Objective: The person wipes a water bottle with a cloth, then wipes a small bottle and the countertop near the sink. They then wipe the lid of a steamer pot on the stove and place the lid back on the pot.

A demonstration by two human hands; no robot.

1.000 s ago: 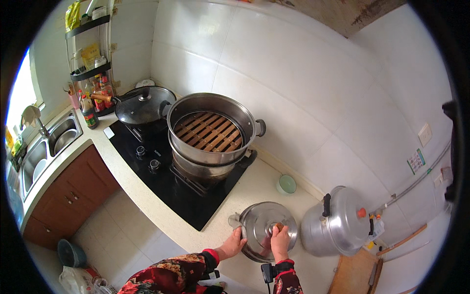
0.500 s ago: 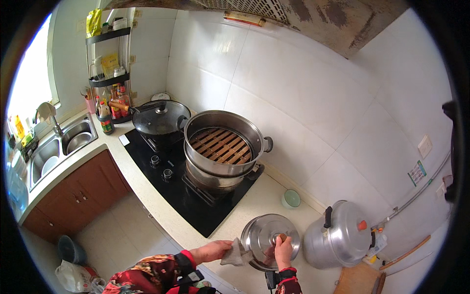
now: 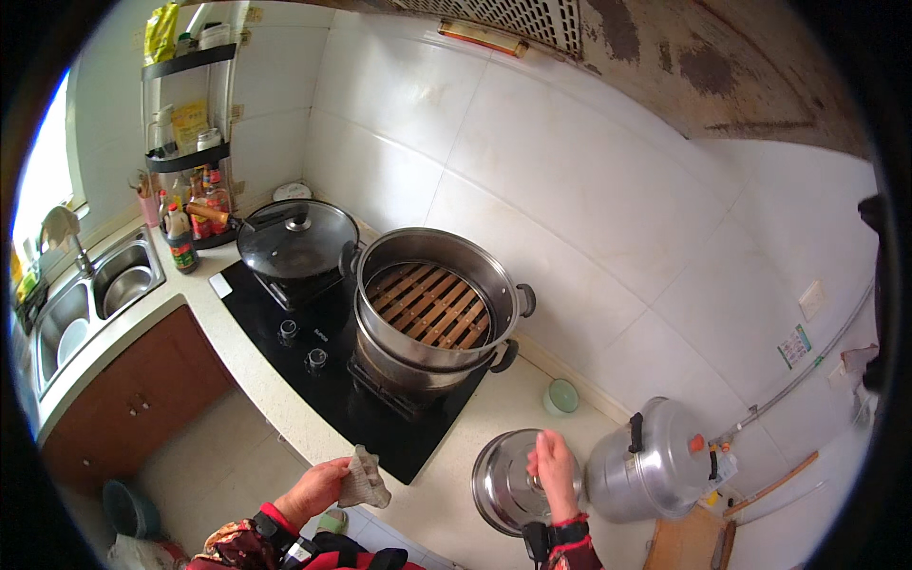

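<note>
Over the front edge of the counter, my left hand (image 3: pixel 317 489) is closed on a crumpled grey cloth (image 3: pixel 364 478). Fingers curled, my right hand (image 3: pixel 555 467) is above a shiny steel lid (image 3: pixel 496 484) lying on the counter. It covers part of the lid's middle, and I see nothing held in it. Left of the lid, on the black gas stove (image 3: pixel 380 439), stands a two-tier steel steamer pot (image 3: pixel 380 339). Its uncovered top tier shows a slatted wooden rack (image 3: pixel 429 306).
Behind the steamer sits a wok with a glass lid (image 3: pixel 296 249). A pale green bowl (image 3: pixel 561 397) and a large aluminium pressure cooker (image 3: pixel 638 467) stand at right. Bottles (image 3: pixel 179 239) fill the corner by a shelf rack (image 3: pixel 188 157). The sink (image 3: pixel 123 285) is far left.
My left hand has carried the grey cloth leftward, away from the lid. My right hand has risen off the lid's knob. The head view has shifted slightly.
</note>
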